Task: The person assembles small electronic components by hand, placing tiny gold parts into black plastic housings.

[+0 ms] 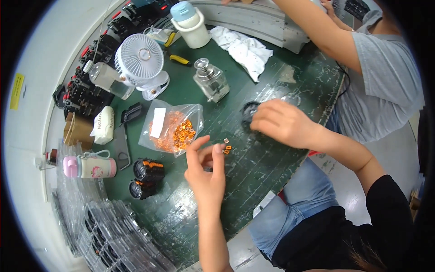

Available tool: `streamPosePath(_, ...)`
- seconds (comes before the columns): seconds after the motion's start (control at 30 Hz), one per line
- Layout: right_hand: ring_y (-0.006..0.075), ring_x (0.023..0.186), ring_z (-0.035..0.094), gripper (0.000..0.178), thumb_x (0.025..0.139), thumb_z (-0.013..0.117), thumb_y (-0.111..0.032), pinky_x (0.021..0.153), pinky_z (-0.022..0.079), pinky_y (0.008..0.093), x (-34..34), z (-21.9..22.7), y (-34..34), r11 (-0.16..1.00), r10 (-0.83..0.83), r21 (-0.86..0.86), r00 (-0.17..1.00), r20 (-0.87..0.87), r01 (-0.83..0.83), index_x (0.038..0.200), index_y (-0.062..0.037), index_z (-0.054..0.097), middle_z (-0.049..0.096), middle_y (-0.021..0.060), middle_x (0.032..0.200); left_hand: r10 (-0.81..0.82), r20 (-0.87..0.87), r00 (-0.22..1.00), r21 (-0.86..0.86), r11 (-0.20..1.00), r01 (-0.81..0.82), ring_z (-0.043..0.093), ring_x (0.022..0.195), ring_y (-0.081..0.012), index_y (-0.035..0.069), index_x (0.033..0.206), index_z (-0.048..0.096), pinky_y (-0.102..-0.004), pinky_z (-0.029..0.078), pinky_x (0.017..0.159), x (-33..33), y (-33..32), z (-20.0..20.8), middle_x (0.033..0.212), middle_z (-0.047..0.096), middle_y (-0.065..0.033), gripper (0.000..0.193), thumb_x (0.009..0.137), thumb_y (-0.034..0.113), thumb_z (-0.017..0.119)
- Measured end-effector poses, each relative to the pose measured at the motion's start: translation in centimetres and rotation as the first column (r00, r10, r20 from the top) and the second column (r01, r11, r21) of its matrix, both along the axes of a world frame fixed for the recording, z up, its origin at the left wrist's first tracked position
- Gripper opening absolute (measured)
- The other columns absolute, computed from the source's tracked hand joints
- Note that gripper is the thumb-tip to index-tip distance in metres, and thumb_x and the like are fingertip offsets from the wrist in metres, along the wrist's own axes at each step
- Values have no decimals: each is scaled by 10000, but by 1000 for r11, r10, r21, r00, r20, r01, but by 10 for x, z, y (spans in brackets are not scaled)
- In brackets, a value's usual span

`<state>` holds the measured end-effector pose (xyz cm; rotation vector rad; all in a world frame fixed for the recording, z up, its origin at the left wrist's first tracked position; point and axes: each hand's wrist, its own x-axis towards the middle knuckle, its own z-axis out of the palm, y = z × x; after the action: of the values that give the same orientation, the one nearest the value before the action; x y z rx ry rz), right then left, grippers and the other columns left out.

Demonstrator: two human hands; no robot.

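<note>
My left hand is over the middle of the green table, fingers bent and apart, with nothing visible between them. Beside its thumb lie a few small orange rectangular pieces. Just beyond it rests a clear plastic bag of similar orange pieces. Further right, my right hand has its fingers closed at a dark round part on the tabletop. Motion blur and the fingers hide much of that part.
A glass pump bottle, white fan and white cloth stand or lie behind. At left are stacked black round parts, a pink-lidded bottle and clear trays. A co-worker's arm reaches in at upper right.
</note>
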<state>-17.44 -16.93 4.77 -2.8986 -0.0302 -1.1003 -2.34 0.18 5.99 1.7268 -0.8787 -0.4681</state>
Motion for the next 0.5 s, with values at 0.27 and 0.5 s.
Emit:
streamPosePath(0.27,228,867,599,190,682,645,-143,739,525,364,91,16,46,925,375,-34,889,263,-380,851,-60,625,595,46,892,105,-659,745,-266,894,-361,595,625,-103,60,1068,398,-220,455,498,27,5,-8,796,630,-79,223,949,126,574)
streamPosePath(0.5,153,868,660,157,787,712,4,819,519,274,98,18,21,87,277,971,942,191,-223,937,-7,668,685,65,887,127,-614,779,-257,901,-350,542,545,-77,75,1082,468,-176,312,409,45,18,-3,764,602,-47,191,967,204,552)
